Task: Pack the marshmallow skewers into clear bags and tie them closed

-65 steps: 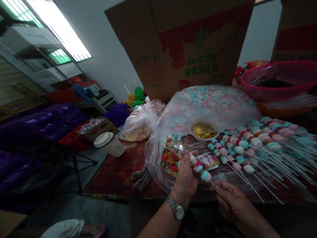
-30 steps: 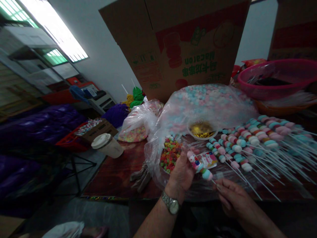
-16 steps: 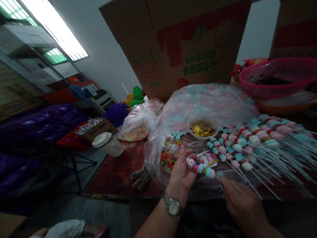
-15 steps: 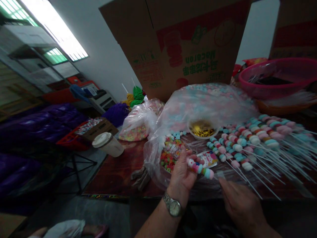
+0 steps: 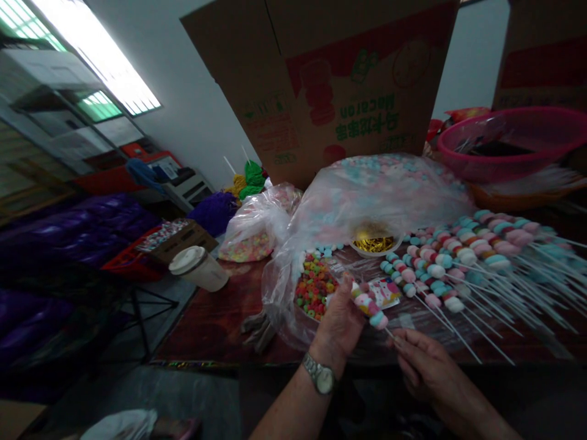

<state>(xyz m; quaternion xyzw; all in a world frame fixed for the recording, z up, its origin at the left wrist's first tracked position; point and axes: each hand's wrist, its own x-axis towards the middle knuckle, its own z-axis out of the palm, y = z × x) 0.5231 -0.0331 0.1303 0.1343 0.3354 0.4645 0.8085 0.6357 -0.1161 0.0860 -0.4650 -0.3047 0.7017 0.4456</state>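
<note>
A marshmallow skewer in pink, blue and white slants between my two hands. My left hand, with a watch on the wrist, is closed around its upper end; fingers partly hide the top pieces. My right hand pinches the white stick just below the lowest marshmallow. Beside my left hand lies a heap of colourful ring candies in an open plastic bag. A printed packet lies just behind the skewer. To the right, many similar marshmallow skewers are stacked with their sticks toward me.
Behind stand a large bag of marshmallows, a bowl of gold shreds and a cardboard box. A pink basin is back right. Left are a lidded cup, a tied candy bag and grey gloves.
My right hand has moved up and left, and its fingers now pinch the stick. The skewer tilts more steeply. A clear wrapper over the ring candies is out of sight there.
</note>
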